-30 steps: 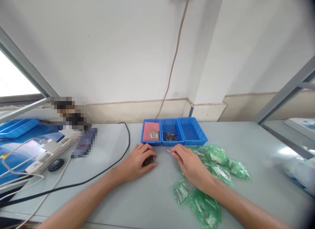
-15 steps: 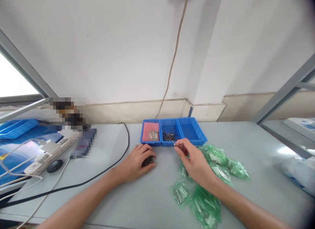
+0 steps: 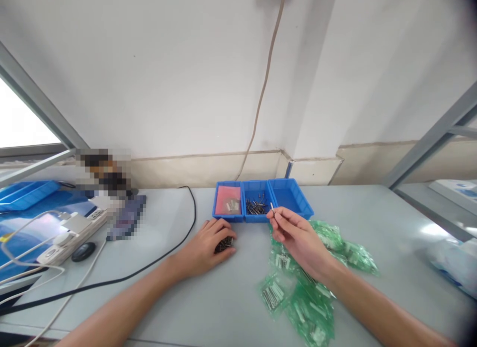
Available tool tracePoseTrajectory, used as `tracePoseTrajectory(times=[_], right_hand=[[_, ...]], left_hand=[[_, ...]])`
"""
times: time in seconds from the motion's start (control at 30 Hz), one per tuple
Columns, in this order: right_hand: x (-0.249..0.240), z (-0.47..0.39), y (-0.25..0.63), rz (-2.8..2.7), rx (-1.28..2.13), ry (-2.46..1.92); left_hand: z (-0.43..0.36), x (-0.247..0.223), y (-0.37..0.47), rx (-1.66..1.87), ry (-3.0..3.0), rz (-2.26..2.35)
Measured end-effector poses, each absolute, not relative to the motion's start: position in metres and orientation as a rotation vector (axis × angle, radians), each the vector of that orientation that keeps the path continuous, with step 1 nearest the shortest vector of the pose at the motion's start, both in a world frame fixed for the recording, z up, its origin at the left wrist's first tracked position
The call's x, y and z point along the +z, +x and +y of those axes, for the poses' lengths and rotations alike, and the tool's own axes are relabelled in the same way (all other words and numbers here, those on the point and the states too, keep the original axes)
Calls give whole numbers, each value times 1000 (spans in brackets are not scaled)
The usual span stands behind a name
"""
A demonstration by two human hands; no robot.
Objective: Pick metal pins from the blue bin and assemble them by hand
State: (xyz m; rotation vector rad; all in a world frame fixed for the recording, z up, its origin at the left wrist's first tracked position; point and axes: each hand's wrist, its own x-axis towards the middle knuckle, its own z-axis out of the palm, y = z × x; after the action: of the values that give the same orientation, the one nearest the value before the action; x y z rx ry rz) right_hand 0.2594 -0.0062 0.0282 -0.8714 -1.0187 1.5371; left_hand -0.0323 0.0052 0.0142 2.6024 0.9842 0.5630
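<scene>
Nearest me, crinkled green plastic bags of silvery metal rods (image 3: 311, 314) lie on the grey tabletop (image 3: 208, 302), under and beside the right forearm. Farther in, the left hand (image 3: 210, 242) rests half-curled around a heap of small dark metal pins (image 3: 224, 243); I can't tell whether it grips them or merely cups them. The right hand (image 3: 294, 235) has thumb and forefinger pinched together on 1 thin, straight, silvery metal pin (image 3: 272, 206), its long axis running nearly straight away from the person, free end pointing toward the bins and slightly left. Just beyond stand 3 blue rectangular plastic bins (image 3: 256, 218) in a row: the left with a pink sheet (image 3: 228, 193), the middle with jumbled dark pins. Behind them rises the white wall (image 3: 186, 88).
</scene>
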Motion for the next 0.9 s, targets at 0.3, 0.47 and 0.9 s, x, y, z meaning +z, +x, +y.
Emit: tracePoseTrajectory(times=[0.3, 0.47, 0.9], right_hand=[[37, -4, 261, -872, 1675, -799], [34, -5, 259, -1059, 1461, -948], [27, -7, 261, -1585, 685, -1176]], left_hand=[[6, 13, -33, 564, 2615, 984], [6, 12, -33, 555, 2600, 983], [5, 13, -33, 554, 2591, 983]])
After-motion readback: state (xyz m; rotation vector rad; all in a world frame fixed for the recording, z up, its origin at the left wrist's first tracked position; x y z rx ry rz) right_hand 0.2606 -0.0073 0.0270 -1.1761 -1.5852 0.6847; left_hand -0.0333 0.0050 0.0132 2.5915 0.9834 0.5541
